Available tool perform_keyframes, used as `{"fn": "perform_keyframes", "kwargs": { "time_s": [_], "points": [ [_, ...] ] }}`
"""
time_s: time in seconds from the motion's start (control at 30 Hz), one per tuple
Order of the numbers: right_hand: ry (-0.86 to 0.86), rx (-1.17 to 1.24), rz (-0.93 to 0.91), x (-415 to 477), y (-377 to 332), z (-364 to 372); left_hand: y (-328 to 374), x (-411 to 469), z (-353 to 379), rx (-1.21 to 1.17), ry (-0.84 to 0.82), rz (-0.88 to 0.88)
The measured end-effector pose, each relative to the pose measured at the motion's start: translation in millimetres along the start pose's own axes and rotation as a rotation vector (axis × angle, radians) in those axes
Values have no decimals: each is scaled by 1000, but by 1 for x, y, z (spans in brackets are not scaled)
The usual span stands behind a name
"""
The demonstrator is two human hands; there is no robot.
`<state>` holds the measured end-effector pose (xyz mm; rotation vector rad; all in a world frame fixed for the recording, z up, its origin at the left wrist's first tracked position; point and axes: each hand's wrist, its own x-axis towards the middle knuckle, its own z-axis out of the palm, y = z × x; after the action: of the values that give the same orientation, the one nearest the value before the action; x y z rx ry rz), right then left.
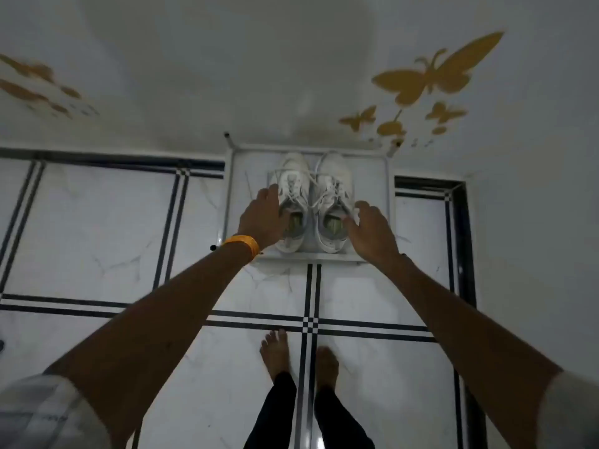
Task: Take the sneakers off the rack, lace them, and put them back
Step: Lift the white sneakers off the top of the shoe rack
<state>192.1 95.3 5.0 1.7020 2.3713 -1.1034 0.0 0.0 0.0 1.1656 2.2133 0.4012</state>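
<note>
Two white sneakers stand side by side on top of a white rack (229, 189) against the wall, toes toward the wall, their white laces loose and crossing between them. My left hand (262, 218) rests on the outer side of the left sneaker (293, 186), fingers curled over its collar. My right hand (368, 226) touches the outer side of the right sneaker (332, 186), fingertips at its collar and lace. Whether either hand has closed firmly on a shoe is unclear.
The rack stands on a white marble floor with black line borders (311, 325). My bare feet (298, 354) are about a step in front of it. The white wall behind carries yellow butterfly stickers (434, 72). An orange band circles my left wrist (243, 243).
</note>
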Motion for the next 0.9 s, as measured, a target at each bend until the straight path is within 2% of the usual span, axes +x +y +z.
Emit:
{"fn": "perform_keyframes", "kwargs": {
  "time_s": [0.13,0.23,0.33,0.43,0.63,0.8,0.9],
  "points": [
    [15,-20,89,66,46,57,-43,57,66,-13,-43,-179],
    [29,-50,64,99,76,90,-70,82,105,-2,-67,-268],
    [40,-130,18,116,93,101,-86,98,122,12,-41,-294],
    [19,-158,-22,121,98,101,-90,101,128,42,3,-237],
    [103,-91,-101,70,98,106,-77,40,140,-17,87,-197],
    [102,107,-128,-25,110,104,-68,-53,146,-108,183,-176],
    [113,143,-155,-82,122,111,-70,-105,157,-134,203,-133]
  ]
}}
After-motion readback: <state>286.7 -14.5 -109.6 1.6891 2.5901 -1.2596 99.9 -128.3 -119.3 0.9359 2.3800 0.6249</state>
